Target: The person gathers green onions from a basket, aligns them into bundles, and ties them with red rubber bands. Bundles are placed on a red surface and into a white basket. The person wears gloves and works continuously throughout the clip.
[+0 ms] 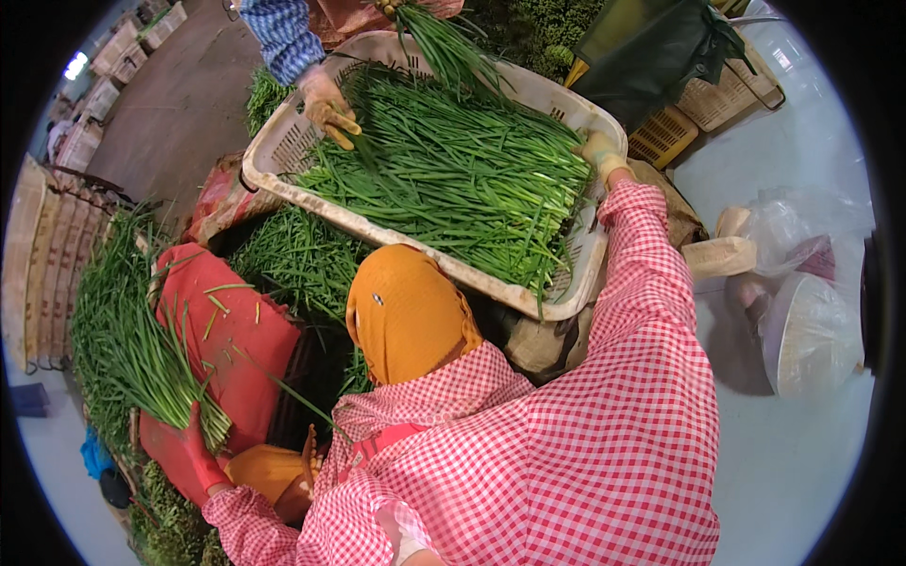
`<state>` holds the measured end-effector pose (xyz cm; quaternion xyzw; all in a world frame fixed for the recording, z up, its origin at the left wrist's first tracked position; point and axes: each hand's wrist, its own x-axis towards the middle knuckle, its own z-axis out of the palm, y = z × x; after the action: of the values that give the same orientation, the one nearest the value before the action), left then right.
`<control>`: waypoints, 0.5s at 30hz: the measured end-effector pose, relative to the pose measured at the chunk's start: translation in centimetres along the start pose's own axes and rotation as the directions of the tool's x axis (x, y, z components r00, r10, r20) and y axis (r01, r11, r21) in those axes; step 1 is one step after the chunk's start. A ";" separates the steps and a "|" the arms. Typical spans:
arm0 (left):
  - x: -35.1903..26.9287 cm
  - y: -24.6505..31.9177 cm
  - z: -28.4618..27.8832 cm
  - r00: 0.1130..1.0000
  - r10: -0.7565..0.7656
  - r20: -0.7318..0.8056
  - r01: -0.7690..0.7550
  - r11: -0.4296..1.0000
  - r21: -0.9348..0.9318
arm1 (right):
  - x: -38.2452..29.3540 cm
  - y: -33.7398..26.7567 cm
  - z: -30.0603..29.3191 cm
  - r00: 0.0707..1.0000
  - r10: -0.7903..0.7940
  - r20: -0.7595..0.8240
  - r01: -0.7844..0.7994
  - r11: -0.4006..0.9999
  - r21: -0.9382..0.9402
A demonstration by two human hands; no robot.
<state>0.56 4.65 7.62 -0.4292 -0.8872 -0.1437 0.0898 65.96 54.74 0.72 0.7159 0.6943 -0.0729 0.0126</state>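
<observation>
My left hand [196, 453], in a red glove, is around the pale cut ends of a bunch of garlic chives [159, 361] at the left. The bunch lies partly over a red padded sheet [219, 318] scattered with loose leaf pieces. My right hand [603, 157], in a pale yellow glove, reaches to the right end of a white plastic crate [340, 225]. Its fingers touch the stem ends of the chives [453, 177] layered inside; whether they grip any is hidden. Another person's yellow-gloved hand [331, 113] hovers over the crate's far left part.
The other person's side has a tied chive bundle [446, 42] above the far rim. More loose chives [297, 255] lie below the crate. Stacked crates [60, 269] stand at left. Dark green sheeting [651, 64], a yellow crate [662, 134] and plastic-wrapped items [807, 332] are at right.
</observation>
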 end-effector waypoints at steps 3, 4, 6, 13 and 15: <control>0.2 2.0 -1.2 0.998 0.060 -0.011 -0.059 0.995 0.082 | 0.2 0.7 3.8 0.985 0.104 0.135 -0.083 0.985 -0.153; 0.3 2.5 -1.5 0.997 0.078 -0.016 -0.076 0.991 0.109 | 0.0 0.4 4.6 0.991 0.108 0.073 -0.090 0.973 -0.212; 0.5 3.3 -2.1 0.994 0.103 -0.023 -0.098 0.982 0.160 | 0.1 -0.3 5.0 0.987 0.125 0.099 -0.098 0.966 -0.239; 0.4 3.8 -2.6 0.998 0.071 -0.001 -0.070 0.988 0.140 | 1.1 -1.8 -0.5 0.933 0.157 0.323 -0.049 0.947 -0.318; 0.3 3.4 -2.3 0.998 0.063 -0.011 -0.062 0.996 0.062 | 0.5 -2.2 -1.3 0.976 0.108 0.187 -0.032 0.929 -0.368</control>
<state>3.12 6.10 10.51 -0.4528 -0.8767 -0.1163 0.1134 63.88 55.52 2.12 0.7144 0.6646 -0.0158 0.2183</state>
